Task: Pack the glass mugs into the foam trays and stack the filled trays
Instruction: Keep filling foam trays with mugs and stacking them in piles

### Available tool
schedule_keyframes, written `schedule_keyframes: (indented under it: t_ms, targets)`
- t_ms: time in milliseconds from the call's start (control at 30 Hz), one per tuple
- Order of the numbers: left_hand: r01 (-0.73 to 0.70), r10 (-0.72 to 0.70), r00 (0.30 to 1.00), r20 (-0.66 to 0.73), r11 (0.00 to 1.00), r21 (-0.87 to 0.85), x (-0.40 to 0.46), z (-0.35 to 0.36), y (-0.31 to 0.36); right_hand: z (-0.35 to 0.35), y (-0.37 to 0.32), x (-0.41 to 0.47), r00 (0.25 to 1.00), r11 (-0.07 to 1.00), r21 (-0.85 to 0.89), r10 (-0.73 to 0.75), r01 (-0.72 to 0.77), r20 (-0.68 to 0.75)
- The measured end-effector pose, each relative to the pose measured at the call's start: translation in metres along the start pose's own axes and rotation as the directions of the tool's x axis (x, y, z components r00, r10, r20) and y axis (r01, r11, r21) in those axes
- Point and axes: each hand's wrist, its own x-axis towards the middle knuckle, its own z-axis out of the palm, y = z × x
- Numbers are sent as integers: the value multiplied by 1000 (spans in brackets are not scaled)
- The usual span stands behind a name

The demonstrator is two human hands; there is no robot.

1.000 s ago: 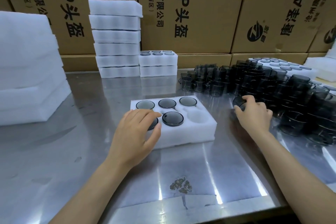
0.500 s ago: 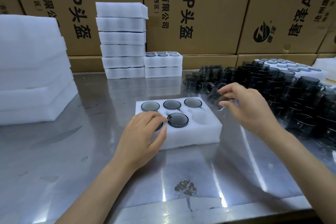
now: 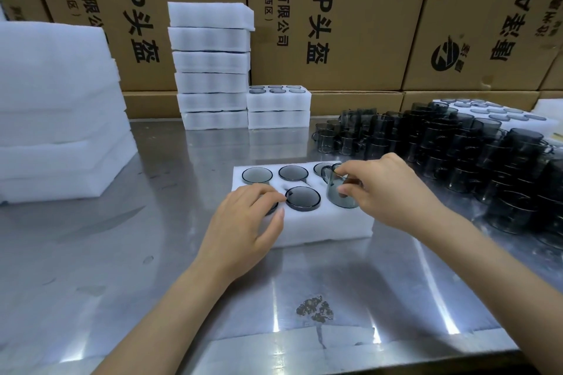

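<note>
Head: right hand (image 3: 393,192) pinches mug (image 3: 339,192) over foam tray (image 3: 320,230).

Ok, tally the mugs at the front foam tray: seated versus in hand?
Seated mugs in the foam tray, one partly under the left hand: 5
Held mug in the right hand, at the last pocket: 1
Total: 6

Right hand (image 3: 393,192) pinches a glass mug (image 3: 339,192) over the foam tray (image 3: 320,225); left hand (image 3: 243,225) rests on the tray's front-left mug.
</note>
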Motion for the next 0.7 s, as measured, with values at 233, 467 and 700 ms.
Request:
schedule_keyframes:
  t_ms: [233,467,700]
  targets:
    - [-2,2,1000,-13,1000,-10,0,1,-2,7,1,5,998,998,-59,-26,30,61]
    - [-3,3,1000,19,1000,2,0,-1,-2,8,5,-5,999,998,62,-24,23,24]
    - [-113,118,969,219,993,-33,22,4,25,17,23,-26,1000,876,482,9,2,-21]
